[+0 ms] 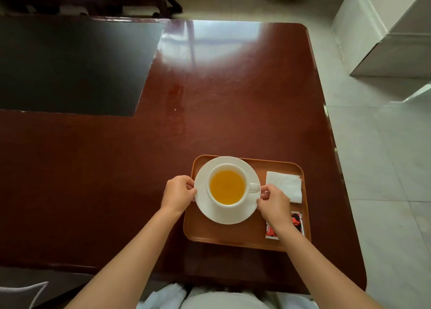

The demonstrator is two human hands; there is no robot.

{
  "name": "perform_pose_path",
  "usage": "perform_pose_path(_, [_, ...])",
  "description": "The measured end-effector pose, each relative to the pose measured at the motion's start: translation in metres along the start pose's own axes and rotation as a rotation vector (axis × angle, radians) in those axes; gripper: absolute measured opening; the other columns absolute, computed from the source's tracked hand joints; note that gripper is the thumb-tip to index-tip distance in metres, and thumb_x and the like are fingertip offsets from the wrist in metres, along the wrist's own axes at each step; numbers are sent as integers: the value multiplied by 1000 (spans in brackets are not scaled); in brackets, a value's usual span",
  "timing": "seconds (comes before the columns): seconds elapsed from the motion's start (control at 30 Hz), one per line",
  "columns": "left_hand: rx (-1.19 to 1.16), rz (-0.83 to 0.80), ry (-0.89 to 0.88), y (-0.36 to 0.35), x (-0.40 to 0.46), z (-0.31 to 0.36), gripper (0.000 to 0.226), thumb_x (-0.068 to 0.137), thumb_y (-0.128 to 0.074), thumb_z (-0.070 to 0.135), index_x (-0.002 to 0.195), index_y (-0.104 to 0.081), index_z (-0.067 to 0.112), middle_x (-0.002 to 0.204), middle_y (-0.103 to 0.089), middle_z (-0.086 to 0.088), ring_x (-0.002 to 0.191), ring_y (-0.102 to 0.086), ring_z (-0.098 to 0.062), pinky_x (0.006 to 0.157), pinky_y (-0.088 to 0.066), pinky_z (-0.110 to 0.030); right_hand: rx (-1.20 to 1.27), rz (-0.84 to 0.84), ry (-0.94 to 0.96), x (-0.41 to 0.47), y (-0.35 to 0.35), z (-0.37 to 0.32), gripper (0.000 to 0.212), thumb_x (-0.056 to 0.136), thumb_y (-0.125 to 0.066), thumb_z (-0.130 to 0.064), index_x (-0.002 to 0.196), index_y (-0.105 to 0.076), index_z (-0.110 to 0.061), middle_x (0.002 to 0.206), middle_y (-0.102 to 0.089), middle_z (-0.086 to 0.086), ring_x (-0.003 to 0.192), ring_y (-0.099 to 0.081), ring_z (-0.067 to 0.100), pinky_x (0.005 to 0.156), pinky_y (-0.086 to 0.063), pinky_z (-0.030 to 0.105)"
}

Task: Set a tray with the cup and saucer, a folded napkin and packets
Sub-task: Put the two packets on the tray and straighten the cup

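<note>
Now — left hand [178, 193] | right hand [273, 200] | fingers pinching saucer [227, 215] rim — over tray [210, 235]

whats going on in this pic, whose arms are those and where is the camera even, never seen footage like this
There is no machine here. The single picture comes from a wide-angle camera worn on a person's head, looking forward and down, so the two bare arms reaching in from the bottom are the wearer's own.

The left hand and right hand each pinch one side of a white saucer. On the saucer stands a white cup filled with an orange-yellow drink, its handle pointing to the right. The saucer is over the left part of a brown tray, which rests on a glossy reddish-brown table. Whether it already rests on the tray is hard to tell.

On the tray's right side lie a folded white napkin and, nearer the person, a red, black and white packet, partly hidden by the right wrist.
</note>
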State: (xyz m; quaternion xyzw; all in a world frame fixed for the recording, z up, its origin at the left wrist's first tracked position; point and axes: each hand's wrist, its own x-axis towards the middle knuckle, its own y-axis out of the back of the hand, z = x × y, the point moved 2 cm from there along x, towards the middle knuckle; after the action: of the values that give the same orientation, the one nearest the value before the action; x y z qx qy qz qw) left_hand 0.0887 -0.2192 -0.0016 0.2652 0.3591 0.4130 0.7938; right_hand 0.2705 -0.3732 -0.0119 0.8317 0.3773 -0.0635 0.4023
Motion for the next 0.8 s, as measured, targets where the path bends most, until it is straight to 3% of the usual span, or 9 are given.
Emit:
perform_pose_path(0.23, [-17,7,-3,-2,-10,-7,7,82,-68,8,89,-70,9,77,-70,-6,69,-67,-14,67,-57,-28,-16,-11,21,-9,-1,5,20,83,-67,-10,102,-61,-13,94,-65,6,80,-57,14,65,-47,22])
perform_pose_path(0.37, [-38,2,1,-2,-15,-10,6,83,-68,8,89,-69,9,77,-70,-5,69,-67,-13,68,-58,-30,-113,81,236,-20,3,4,34,83,-67,-12,115,-58,-18,97,-60,-1,69,-54,5,60,-39,9])
perform_pose_path(0.43, [-45,-1,3,-2,-16,-11,6,83,-67,8,87,-69,10,76,-70,-5,70,-67,-14,69,-59,-32,-134,87,347,-24,5,1,40,84,-65,-10,122,-56,-19,97,-62,-2,71,-55,4,66,-41,8])
perform_pose_path(0.57, [-57,-7,2,-3,-16,-12,6,83,-68,7,87,-69,11,77,-69,-4,71,-67,-14,70,-59,-34,-168,106,438,-25,7,-5,34,84,-64,-8,118,-61,-13,100,-70,4,86,-62,11,77,-47,19])
perform_pose_path(0.8, [-81,5,-1,-4,-17,-13,6,82,-67,6,86,-70,11,74,-68,-2,69,-66,-13,67,-59,-30,-219,125,466,-24,10,-5,29,84,-65,-10,114,-64,-11,98,-73,7,87,-67,18,76,-48,22])
